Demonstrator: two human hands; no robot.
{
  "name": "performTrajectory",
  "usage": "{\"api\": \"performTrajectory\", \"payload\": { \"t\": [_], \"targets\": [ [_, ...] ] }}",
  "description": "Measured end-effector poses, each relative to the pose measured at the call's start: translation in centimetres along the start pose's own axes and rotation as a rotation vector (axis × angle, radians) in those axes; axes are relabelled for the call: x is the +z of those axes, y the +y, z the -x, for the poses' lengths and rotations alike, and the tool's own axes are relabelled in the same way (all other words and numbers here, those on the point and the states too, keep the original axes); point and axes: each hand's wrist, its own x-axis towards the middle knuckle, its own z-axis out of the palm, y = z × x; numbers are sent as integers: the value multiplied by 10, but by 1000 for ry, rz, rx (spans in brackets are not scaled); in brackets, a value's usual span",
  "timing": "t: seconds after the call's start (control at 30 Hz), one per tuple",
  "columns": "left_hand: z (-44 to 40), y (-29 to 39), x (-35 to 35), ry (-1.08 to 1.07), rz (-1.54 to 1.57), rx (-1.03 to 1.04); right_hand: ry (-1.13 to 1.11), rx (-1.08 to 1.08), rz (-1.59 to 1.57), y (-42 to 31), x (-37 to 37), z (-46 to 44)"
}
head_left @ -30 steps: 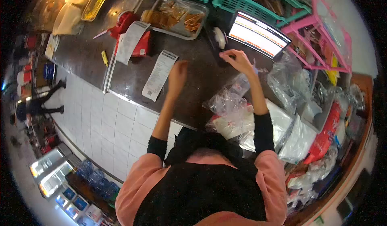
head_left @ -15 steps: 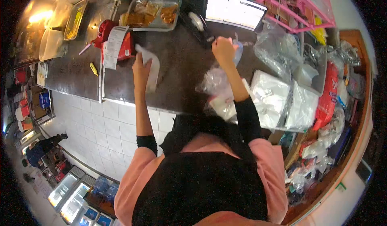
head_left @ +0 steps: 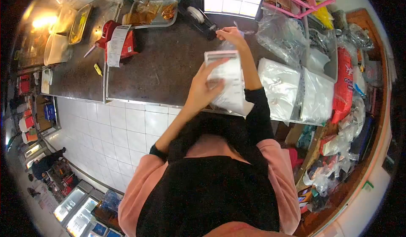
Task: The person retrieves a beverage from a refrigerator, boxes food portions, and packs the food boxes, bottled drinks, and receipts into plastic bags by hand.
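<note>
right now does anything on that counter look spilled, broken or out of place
No spill or damage shows. The crumpled clear plastic near the lit screen looks untidy beside the stacked bags; the receipt in the left hand is blurred.

A warm lamp glares upper left, and the receipt is blurred.

Worn on the head, looking forward and steeply down over the dark apron and both forearms. Set above and fairly close to the left hand and the right hand. Faces across the surface to the screen near the top edge. Very wide and bowed, dark at the corners, reaching left over the tiled floor to distant coolers, right to the pale wall.
</note>
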Motion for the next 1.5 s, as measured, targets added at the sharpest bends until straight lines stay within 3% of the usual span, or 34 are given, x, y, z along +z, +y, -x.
{"api": "performTrajectory", "payload": {
  "t": [0.07, 0.13, 0.23, 0.3, 0.33, 0.43, 0.5, 0.57, 0.63, 0.7, 0.83, 0.9, 0.93, 1.0, 1.07, 1.2, 1.27, 1.33, 1.37, 1.43, 1.5],
  "targets": [
    [23, -27, -8, 17, -32, -23, 52, -6, 31, 2, 2, -2],
    [42, -39, -14, 69, -46, -222, 98, -7, 59, 6, 10, -1],
    [54, -45, -16, 95, -48, -184, 170, -39, 283, 29, 26, -12],
    [51, -39, -12, 87, -145, -149, 565, -253, 660, 29, 43, -17],
    [50, -38, -9, 2, -186, -126, 586, -144, 682, 28, 45, -19],
    [41, -37, 7, -157, -254, -40, 568, -119, 669, 7, 25, 3],
    [36, -52, 27, -361, -229, -31, 514, -72, 495, -42, -3, 55],
    [20, -49, 56, -288, -64, -9, 541, -243, 273, -19, -42, 88],
    [1, -57, 81, -250, -40, 43, 556, -233, -253, 4, -82, 136],
    [-15, -71, 106, -20, 63, 63, 485, 6, -561, -7, -105, 195],
    [-29, -110, 127, 63, 119, 81, 259, 133, -259, 24, -87, 266],
    [-22, -129, 120, -30, -507, 200, 321, 167, -230, 56, -78, 278],
    [-17, -128, 113, -103, -597, 224, 299, 153, -149, 71, -76, 281],
    [-8, -127, 113, -74, -632, 259, 276, 150, -69, 85, -79, 283],
    [-2, -122, 112, -8, -690, 313, 292, -50, 318, 91, -88, 273],
    [10, -130, 113, -97, -822, 277, 451, -55, 419, 47, -106, 223],
    [16, -134, 113, -119, -900, 279, 147, -168, 307, 40, -102, 185],
    [16, -135, 113, -147, -903, 268, -61, 7, 249, 39, -80, 148],
    [16, -136, 112, -182, -902, 261, -67, 3, 249, 44, -73, 138],
    [13, -132, 110, -190, -904, 222, -80, 96, 772, 67, -57, 122],
    [8, -131, 109, -197, -905, 181, -58, 57, 767, 60, -53, 120]
  ]
}}
